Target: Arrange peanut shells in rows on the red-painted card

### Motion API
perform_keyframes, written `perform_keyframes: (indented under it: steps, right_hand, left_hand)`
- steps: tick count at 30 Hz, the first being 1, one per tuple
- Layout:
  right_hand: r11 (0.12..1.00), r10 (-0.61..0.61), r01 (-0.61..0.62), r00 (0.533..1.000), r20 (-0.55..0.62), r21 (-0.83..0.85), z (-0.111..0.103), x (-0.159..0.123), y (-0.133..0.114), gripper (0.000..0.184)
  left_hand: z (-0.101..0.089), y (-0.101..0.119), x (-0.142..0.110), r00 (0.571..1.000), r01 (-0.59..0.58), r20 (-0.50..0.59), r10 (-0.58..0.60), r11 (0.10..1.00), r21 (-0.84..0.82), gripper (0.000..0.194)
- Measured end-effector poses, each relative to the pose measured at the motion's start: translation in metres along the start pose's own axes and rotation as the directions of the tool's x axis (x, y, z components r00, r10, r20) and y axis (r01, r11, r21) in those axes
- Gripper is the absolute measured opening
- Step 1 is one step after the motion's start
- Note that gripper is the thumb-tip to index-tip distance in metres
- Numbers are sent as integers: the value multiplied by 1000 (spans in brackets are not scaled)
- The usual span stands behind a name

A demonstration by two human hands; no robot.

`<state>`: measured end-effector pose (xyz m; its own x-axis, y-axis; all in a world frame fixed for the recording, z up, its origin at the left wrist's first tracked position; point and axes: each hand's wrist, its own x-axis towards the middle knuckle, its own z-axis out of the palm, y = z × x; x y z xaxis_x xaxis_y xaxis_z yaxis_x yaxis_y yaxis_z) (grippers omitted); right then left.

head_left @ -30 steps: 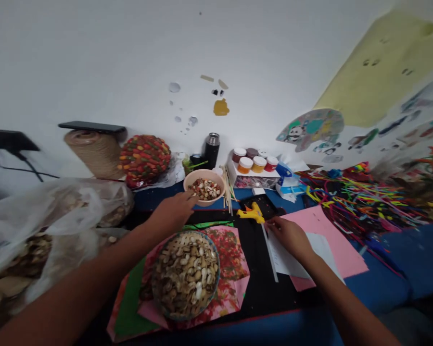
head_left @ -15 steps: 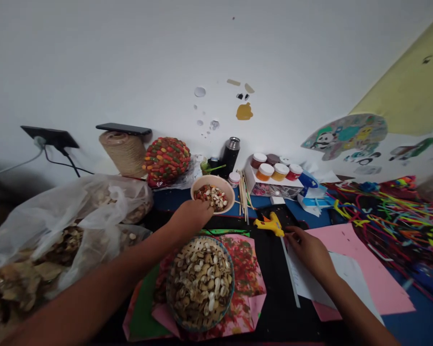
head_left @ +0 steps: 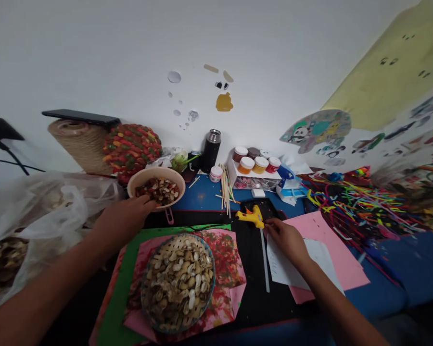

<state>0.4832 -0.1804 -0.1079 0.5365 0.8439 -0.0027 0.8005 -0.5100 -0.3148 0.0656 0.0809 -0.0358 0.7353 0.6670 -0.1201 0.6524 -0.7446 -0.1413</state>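
Note:
My left hand (head_left: 130,217) grips the front rim of a pale pink bowl (head_left: 180,192); its fingertips reach inside, beside red-brown and white shell pieces (head_left: 159,191). My right hand (head_left: 286,239) has its fingers closed at the rear end of a yellow glue gun (head_left: 251,217), which lies over a black tray (head_left: 270,209). A long pale glue stick (head_left: 265,266) extends from the gun toward me. Between my arms, a round woven basket (head_left: 155,319) of pale nut shells (head_left: 182,278) sits on a red flower-patterned sheet (head_left: 225,259) over green paper (head_left: 111,307).
Plastic bags (head_left: 68,206) of shells lie left. Behind stand a twine roll (head_left: 82,144), a ball covered in coloured shells (head_left: 133,146), a black flask (head_left: 211,151), wooden sticks (head_left: 225,187) and paint jars (head_left: 246,165). Pink paper (head_left: 319,228) and colourful pipe cleaners (head_left: 361,202) are right.
The bowl has moved left with my left hand at its rim, toward the plastic bags. My view has turned to the right. My right hand stays at the glue gun.

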Motion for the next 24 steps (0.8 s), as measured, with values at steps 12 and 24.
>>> perform_keyframes:
  steps: [12, 24]
  right_hand:
    - [998, 14, -11, 999, -42, 64, 4, -8, 7, 30]
    - [990, 40, -29, 996, -74, 142, 3, -9, 4, 37]
  left_hand:
    - [0, -2, -8, 988, 137, 74, -137, 991, 0, 43]
    - [-2, 16, -18, 990, 139, 36, -139, 990, 6, 46]
